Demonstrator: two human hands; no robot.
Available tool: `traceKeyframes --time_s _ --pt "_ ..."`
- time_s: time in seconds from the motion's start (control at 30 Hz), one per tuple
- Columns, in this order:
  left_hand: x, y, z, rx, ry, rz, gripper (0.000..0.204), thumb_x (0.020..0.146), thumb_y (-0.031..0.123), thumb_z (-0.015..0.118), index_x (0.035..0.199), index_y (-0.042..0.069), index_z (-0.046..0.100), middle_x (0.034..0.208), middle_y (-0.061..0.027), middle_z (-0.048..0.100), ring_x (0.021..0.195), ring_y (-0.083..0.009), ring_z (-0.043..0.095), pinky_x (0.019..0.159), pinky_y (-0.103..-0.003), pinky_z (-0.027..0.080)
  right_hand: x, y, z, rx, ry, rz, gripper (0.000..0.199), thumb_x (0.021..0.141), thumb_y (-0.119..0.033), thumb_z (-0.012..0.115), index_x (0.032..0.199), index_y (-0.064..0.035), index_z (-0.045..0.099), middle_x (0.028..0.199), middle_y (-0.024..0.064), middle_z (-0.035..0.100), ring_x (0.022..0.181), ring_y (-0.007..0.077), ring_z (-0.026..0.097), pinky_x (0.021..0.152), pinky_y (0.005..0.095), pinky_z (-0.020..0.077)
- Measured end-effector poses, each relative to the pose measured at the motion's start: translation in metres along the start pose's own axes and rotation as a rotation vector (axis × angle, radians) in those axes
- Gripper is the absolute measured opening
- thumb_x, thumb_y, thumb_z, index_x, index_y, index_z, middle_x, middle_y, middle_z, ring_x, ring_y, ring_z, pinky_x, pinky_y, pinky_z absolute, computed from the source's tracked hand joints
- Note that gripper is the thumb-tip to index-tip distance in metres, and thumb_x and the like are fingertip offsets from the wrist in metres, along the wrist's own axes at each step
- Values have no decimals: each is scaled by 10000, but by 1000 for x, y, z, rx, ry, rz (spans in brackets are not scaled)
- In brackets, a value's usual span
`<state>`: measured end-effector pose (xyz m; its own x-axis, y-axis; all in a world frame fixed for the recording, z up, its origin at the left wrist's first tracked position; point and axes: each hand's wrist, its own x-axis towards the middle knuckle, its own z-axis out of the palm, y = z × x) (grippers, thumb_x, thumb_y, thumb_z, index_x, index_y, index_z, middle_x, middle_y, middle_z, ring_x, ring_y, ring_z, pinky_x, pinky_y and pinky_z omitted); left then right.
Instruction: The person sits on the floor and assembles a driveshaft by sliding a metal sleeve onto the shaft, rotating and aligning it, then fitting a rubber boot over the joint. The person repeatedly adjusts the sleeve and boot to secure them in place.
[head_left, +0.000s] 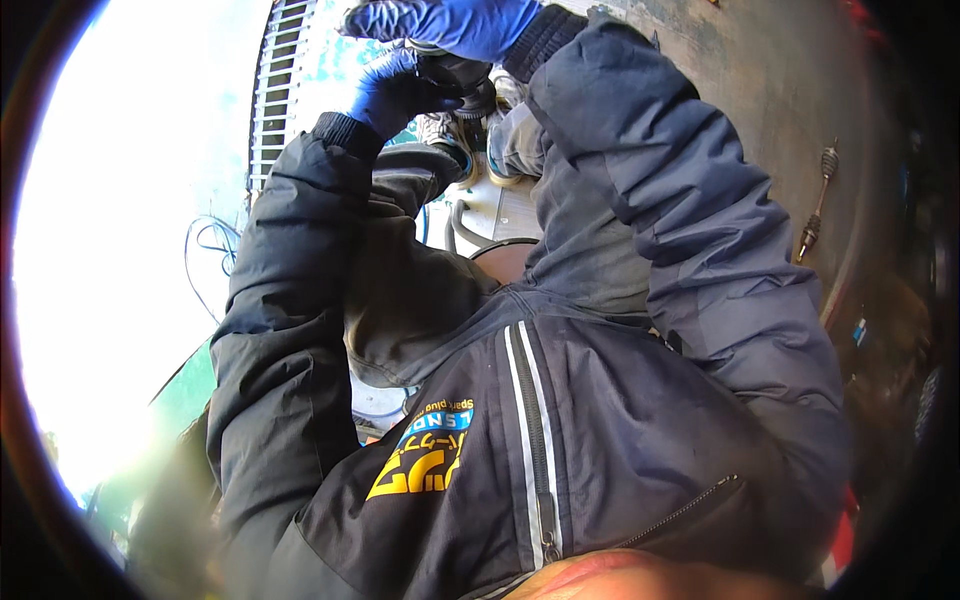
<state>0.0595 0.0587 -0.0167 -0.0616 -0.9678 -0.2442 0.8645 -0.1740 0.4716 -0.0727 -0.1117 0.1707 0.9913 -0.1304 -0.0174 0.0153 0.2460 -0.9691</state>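
Gloves, blue, on both hands, raised near the top edge of the head view. Left hand (395, 90) curled around the left side of a dark part (458, 75), fingers wrapped in a narrow clasp, thumb side toward the part. Right hand (450, 25) laid over the top of the same part, fingers bent down across it, closed on it from above. Part mostly hidden between the two gloves, black and rounded where visible; exact kind impossible to tell. Just beneath it, grey metal pieces (505, 140) and a black hose (470, 235) curving below, partly covered by the sleeves. Dark jacket (560, 420) filling the lower middle, zip running down its front, yellow and blue print on the chest. Left sleeve up along the left, right sleeve arched across the upper right. Beyond the left arm, a white slatted grille (275, 80) and loose blue wires (205, 245) against a washed-out bright area. On the right, a drive shaft (817, 200) lying alone on a dark brown floor (760, 70), well apart from the hands.
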Motion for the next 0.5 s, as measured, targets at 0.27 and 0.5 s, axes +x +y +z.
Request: traceKeyframes --time_s 0.27,0.5 --pt "-2 7 28 144 181 -2 702 900 410 711 1426 -24 546 1426 -267 578 1331 -468 535 1117 -626 435 -6 -17 -8 -144 -52 -16 242 911 -171 794 1060 6 724 871 39 698 814 137 642 743 312 530" --pt "4 15 26 26 161 -58 474 865 250 753 1248 -16 666 1230 -225 696 1190 -408 644 1042 -573 518 4 -7 31 -434 467 -331 360 800 -313 863 995 -37 738 787 139 736 699 244 706 696 389 574"
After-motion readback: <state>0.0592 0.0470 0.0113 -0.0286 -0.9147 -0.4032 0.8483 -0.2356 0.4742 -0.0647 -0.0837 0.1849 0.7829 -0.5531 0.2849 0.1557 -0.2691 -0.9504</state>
